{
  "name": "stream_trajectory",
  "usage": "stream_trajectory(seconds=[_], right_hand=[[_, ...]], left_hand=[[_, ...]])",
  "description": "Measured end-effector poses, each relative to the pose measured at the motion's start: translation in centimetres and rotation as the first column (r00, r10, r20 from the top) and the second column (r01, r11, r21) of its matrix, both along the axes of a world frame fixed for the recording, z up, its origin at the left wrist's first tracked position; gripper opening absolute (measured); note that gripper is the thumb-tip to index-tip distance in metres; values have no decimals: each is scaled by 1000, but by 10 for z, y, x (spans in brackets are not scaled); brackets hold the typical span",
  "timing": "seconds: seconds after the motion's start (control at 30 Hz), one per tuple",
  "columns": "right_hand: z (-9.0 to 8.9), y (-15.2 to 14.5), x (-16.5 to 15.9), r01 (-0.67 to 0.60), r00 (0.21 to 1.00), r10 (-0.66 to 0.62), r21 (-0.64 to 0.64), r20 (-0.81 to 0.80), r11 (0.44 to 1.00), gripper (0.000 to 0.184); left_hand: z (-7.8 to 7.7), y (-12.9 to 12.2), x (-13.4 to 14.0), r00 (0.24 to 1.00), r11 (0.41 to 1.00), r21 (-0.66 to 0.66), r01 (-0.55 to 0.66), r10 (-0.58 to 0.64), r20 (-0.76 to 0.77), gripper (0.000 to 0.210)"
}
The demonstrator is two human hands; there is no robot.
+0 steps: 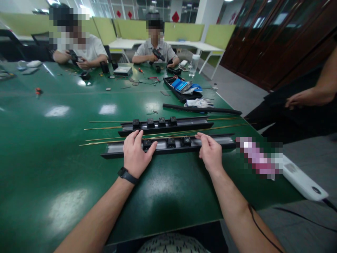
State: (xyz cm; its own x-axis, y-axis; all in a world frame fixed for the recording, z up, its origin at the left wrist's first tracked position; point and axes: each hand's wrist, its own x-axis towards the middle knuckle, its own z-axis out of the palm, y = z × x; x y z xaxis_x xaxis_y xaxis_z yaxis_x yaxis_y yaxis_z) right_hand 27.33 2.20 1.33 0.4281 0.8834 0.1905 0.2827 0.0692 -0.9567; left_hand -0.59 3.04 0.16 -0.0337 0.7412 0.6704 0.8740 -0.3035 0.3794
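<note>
The near black rail (168,151), a long channel with a pale inside, lies across the green table in front of me. Black blocks (171,142) sit along it. My left hand (137,153) rests over its left part, thumb and fingers apart, partly hiding one block. Farther right, my right hand (210,149) has thumb and index finger pinched on a thin brass rod (168,137) running along the rail's far edge. The exact grip is hard to see. Behind it lies a second black rail (189,127) with several black blocks (162,121) and more brass rods alongside.
A black tray (181,96) with blue packs stands farther back, beside white gloves (200,103) and a black strip (202,109). A white power strip (302,179) lies at the right edge. Two people sit across the table (65,200); another person's hand (302,98) shows right.
</note>
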Motion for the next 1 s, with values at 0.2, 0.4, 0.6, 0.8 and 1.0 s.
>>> stream_trajectory(seconds=[0.2, 0.4, 0.6, 0.8, 1.0], right_hand=[[1, -1, 0, 3, 1000, -3, -6, 18, 1000, 53], [1, -1, 2, -3, 1000, 4, -16, 16, 1000, 52], [1, -1, 1, 1, 1000, -1, -13, 16, 1000, 53], [0, 0, 1, 13, 1000, -13, -8, 21, 1000, 51], [-1, -1, 2, 2, 1000, -2, -7, 27, 1000, 50]], left_hand=[[0, 5, 8, 999, 999, -21, -42, 42, 27, 61], [-6, 3, 11, 1000, 1000, -11, -20, 20, 18, 59], [-12, -3, 2, 999, 999, 0, 42, -42, -13, 62], [-12, -5, -1, 998, 998, -8, 63, -63, -12, 62], [-11, -6, -2, 998, 998, 3, 64, -64, -24, 63]])
